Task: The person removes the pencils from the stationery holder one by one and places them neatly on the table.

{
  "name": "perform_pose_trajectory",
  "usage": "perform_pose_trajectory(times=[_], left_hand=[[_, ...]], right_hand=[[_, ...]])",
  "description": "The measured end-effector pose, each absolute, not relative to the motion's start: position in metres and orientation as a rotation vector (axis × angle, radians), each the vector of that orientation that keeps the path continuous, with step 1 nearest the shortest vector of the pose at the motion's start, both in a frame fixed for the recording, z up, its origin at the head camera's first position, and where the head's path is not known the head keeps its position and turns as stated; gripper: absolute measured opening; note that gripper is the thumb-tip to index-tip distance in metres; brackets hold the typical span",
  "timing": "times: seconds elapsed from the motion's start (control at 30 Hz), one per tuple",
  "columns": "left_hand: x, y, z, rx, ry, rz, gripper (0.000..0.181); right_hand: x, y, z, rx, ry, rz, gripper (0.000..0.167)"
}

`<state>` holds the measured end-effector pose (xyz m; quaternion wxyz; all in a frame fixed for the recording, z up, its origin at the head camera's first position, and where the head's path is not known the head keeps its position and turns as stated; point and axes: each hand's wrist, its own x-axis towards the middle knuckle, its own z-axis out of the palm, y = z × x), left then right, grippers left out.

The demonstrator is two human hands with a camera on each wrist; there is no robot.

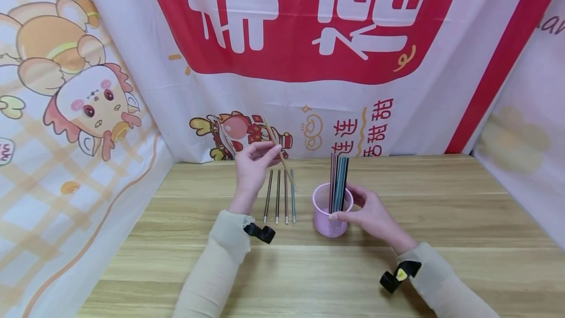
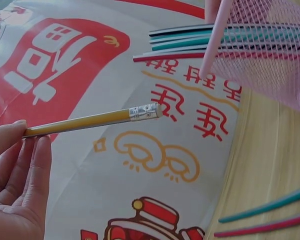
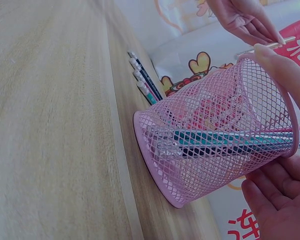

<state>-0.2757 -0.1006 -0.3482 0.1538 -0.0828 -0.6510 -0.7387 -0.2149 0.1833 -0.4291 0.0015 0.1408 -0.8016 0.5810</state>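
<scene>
My left hand (image 1: pixel 253 168) pinches a yellow pencil (image 2: pixel 90 122) between thumb and fingers, raised over the back of the table. The pencil's metal band and white eraser end point away from the hand, down to the right in the head view. A pink mesh pencil cup (image 3: pixel 210 107) stands on the table, and my right hand (image 1: pixel 370 212) holds it at the rim, thumb on the near side and fingers on the far side. Inside the cup, a bundle of dark, teal and red pencils (image 1: pixel 339 180) leans upright, eraser ends down.
Between the hands, left of the cup, several pencils (image 1: pixel 277 200) lie side by side on the wooden table (image 1: pixel 309 278), eraser ends toward me. A printed cloth (image 1: pixel 300 63) hangs behind the table, with more patterned cloth at the left (image 1: pixel 88 171) and right sides.
</scene>
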Motion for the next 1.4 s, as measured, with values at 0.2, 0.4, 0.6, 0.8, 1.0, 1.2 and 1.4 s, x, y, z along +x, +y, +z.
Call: perform_pose_trajectory(times=[0.2, 0.4, 0.6, 0.8, 1.0, 1.2, 1.4], left_hand=[[-0.277, -0.117, -0.353, -0.215, -1.924, -2.068, 0.035], [-0.280, -0.131, -0.358, -0.180, -2.001, -1.990, 0.029], [-0.283, -0.141, -0.362, -0.158, -2.087, -1.933, 0.026], [-0.286, -0.149, -0.367, -0.140, -2.206, -1.856, 0.030], [-0.294, -0.156, -0.376, -0.127, -2.274, -1.800, 0.025], [-0.304, -0.162, -0.389, -0.071, -2.343, -1.804, 0.022], [-0.313, -0.167, -0.401, -0.029, -2.400, -1.773, 0.022]], right_hand=[[-0.215, 0.183, -0.429, 0.435, -2.516, 1.834, 0.081], [-0.215, 0.184, -0.430, 0.425, -2.514, 1.842, 0.084], [-0.215, 0.184, -0.431, 0.433, -2.506, 1.842, 0.083], [-0.215, 0.183, -0.431, 0.438, -2.499, 1.848, 0.083], [-0.215, 0.183, -0.431, 0.430, -2.506, 1.842, 0.084], [-0.216, 0.183, -0.432, 0.437, -2.501, 1.843, 0.083], [-0.217, 0.183, -0.432, 0.457, -2.491, 1.844, 0.080]])
